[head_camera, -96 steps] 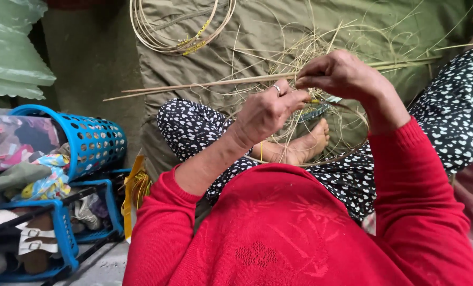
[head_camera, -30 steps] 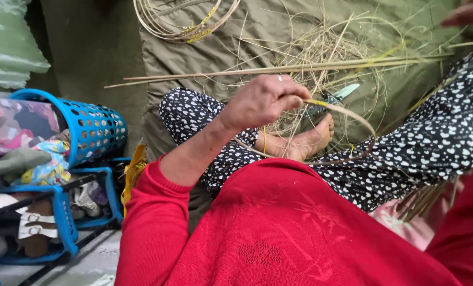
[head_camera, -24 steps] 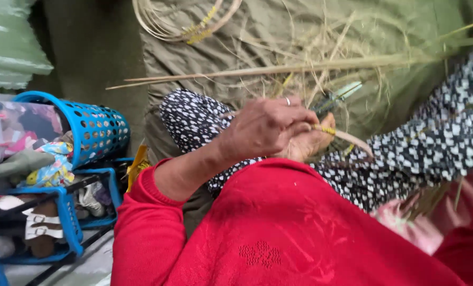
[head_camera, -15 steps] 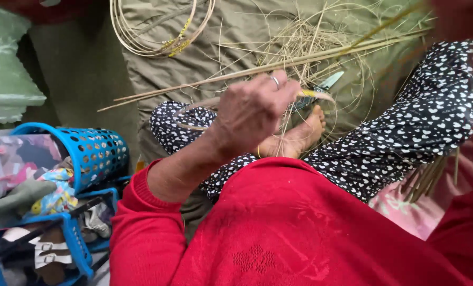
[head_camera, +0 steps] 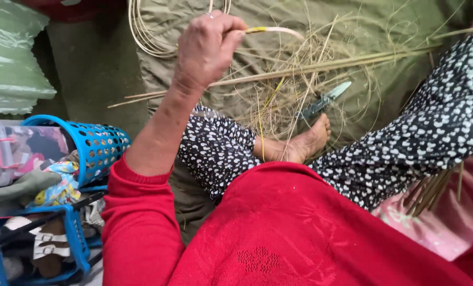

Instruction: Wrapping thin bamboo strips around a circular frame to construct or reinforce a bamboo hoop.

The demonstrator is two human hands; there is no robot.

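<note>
One blue perforated basket (head_camera: 96,151) stands at the left, off the edge of the olive cloth (head_camera: 406,21) spread on the floor. The left hand (head_camera: 204,50) is raised above the cloth's upper part, fingers pressed together, pinching a pale cane strip (head_camera: 279,30) that arcs rightward. A knife (head_camera: 324,100) lies among loose fibres beside a bare foot (head_camera: 305,145). The right hand is out of view.
</note>
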